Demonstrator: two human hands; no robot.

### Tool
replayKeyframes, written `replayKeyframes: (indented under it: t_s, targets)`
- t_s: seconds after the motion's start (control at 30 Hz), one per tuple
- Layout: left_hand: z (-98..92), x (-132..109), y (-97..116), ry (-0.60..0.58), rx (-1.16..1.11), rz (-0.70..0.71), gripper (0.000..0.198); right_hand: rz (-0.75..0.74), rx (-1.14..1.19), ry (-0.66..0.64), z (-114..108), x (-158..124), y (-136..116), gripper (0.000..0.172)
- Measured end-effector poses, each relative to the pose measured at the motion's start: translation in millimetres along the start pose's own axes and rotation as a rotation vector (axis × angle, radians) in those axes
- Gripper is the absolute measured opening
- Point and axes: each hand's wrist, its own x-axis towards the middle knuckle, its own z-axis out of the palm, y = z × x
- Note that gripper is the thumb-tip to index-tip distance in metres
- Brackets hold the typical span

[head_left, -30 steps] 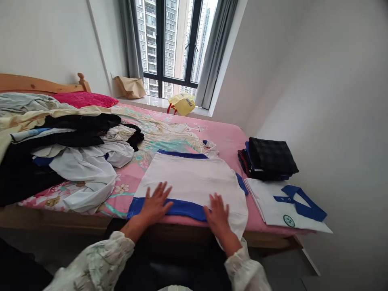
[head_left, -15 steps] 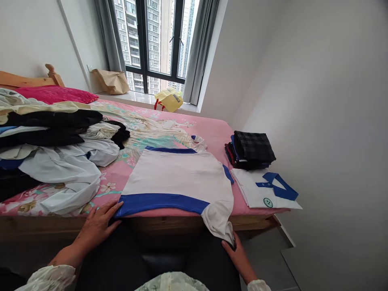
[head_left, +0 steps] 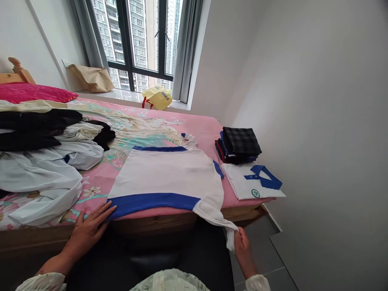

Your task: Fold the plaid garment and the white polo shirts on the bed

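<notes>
A white shirt with blue side panels point(head_left: 169, 171) lies spread on the pink flowered bed, its collar toward the right. My left hand point(head_left: 87, 230) rests at the bed's front edge with fingers stretched out, the fingertips on the shirt's blue near hem corner. My right hand point(head_left: 243, 244) is closed on the end of the near white sleeve, which it holds out over the bed's edge to the right. The far sleeve lies crumpled on the bed beyond the shirt.
Left of the shirt is a heap of loose clothes point(head_left: 39, 169). At right lie a folded white polo shirt with a blue collar point(head_left: 239, 186) and a stack of folded dark clothes point(head_left: 241, 145). A paper bag point(head_left: 92, 79) and a yellow bag point(head_left: 158, 97) stand by the window.
My right hand has gripped the near sleeve's end and drawn it outward to the right, so the sleeve is more stretched. My left hand stays by the hem corner. The view has shifted right.
</notes>
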Motion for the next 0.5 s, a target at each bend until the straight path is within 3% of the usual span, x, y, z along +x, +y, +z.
replayKeyframes:
  t_s: [0.2, 0.37, 0.43, 0.5]
  targets:
    - [1.0, -3.2, -6.6, 0.005, -0.044, -0.015, 0.044, 0.087, -0.029, -0.367, -31.3, -35.7, -20.5, 0.04]
    - [-0.9, -5.1, -5.5, 0.0, -0.051, -0.028, 0.044, 0.084, -0.133, -0.615, -22.4, -61.4, -16.7, 0.056]
    - [-4.4, -5.1, -1.5, -0.003, -0.053, -0.042, 0.043, 0.021, -0.179, -0.651, -17.6, -71.3, -6.5, 0.068]
    - [-8.5, -4.7, 3.1, -0.011, -0.055, -0.052, 0.043, -0.018, -0.239, -0.576, -14.2, -80.6, 8.3, 0.078]
